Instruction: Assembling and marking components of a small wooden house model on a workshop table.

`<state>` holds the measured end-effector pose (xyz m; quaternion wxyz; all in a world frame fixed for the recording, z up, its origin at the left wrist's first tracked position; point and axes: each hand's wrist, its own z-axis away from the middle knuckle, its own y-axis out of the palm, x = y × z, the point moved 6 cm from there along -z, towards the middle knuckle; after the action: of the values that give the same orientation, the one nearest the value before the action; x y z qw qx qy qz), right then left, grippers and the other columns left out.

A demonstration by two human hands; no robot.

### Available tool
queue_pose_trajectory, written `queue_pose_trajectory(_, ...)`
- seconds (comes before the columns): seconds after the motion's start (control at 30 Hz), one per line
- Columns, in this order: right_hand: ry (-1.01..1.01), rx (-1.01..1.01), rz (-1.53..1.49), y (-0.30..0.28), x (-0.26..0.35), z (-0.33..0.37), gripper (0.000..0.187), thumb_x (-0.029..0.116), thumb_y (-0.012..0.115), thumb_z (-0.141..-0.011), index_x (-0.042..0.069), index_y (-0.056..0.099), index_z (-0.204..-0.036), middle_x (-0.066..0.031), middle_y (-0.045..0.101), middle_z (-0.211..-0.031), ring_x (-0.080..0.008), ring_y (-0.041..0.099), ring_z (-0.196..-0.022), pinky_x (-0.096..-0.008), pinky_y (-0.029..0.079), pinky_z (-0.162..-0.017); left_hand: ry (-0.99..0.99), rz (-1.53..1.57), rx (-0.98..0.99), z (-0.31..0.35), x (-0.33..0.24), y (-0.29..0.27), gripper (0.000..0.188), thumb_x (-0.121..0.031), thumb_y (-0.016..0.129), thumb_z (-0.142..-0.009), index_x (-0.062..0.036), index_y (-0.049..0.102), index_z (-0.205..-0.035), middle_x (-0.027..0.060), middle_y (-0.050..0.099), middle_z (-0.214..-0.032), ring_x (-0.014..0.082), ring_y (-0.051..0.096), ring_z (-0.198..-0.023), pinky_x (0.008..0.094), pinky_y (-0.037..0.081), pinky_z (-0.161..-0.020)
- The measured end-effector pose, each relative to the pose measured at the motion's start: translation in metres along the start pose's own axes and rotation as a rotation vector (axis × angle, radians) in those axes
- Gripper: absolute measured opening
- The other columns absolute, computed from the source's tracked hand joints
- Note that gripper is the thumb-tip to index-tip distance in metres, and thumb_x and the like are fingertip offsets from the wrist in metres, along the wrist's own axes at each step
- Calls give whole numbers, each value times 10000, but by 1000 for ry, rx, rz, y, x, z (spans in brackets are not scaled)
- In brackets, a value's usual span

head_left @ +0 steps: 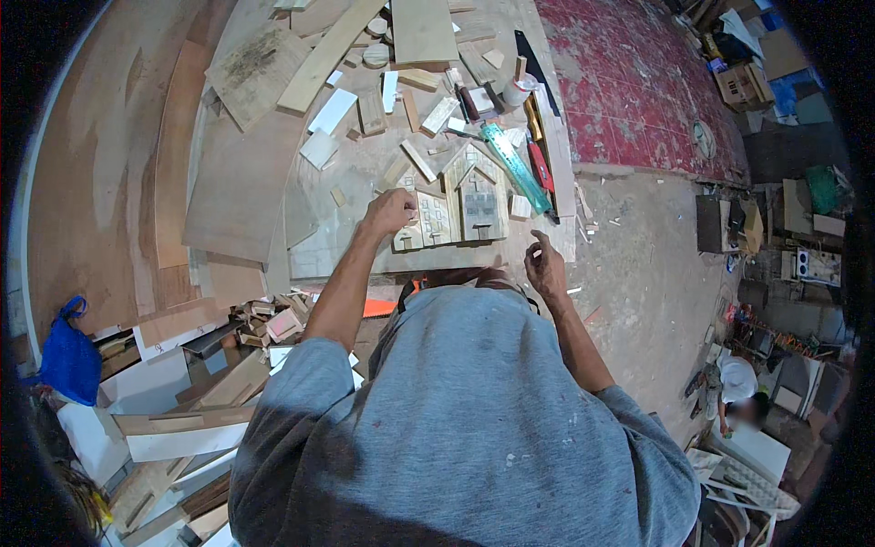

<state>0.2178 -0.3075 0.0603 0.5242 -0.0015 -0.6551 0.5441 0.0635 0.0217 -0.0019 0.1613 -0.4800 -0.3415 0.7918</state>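
While pale wood offcuts [371, 111] crowd your wooden tabletop [319, 253] near scuffed red flooring [629, 105], your left hand [390, 211], grip unclear, meets house-shaped woodwork [477, 208]; your right hand [545, 266] hangs, fingers apart.

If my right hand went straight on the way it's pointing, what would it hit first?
Your right hand would probably meet the small pale block beside the wooden house, though the hand's height is unclear.

Light: moderate, brightest over the work surface [319, 262]; dark shadow low on the grey shirt [483, 392]. Fisheye: edges bowed, corners black, local blur lower right
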Motion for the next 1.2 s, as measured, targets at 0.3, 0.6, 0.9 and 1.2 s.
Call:
queue_pose_trajectory(0.3,31,20,12,-2,-4,2,497,29,626,-831,73,472,-1301,-134,674,-884,-343,664,-713,-441,514,-671,-80,10,46,-3,0,1,184,-137,699,-754,-21,718,-896,158,700,-923,294,684,-872,392,524,-765)
queue_pose_trajectory(0.6,35,25,2,1,-11,-2,505,7,626,-811,75,481,-1289,-136,668,-908,-335,671,-740,-438,527,-689,-51,-183,45,-6,-10,2,186,-145,693,-776,-33,720,-922,166,701,-975,325,681,-930,410,526,-795)
queue_pose_trajectory(0.9,-21,52,-49,14,5,-20,468,11,637,-814,62,512,-1262,-146,656,-951,-310,674,-769,-399,533,-696,-77,-100,59,-7,-2,-1,181,-157,696,-757,-53,720,-903,163,697,-972,323,675,-935,418,525,-782)
queue_pose_trajectory(1.2,-288,200,-202,71,91,-97,451,1,625,-802,50,528,-1240,-188,644,-947,-370,648,-789,-432,517,-708,-132,-91,72,-10,-3,0,163,-131,683,-739,-70,731,-883,142,712,-913,301,691,-882,411,533,-751)
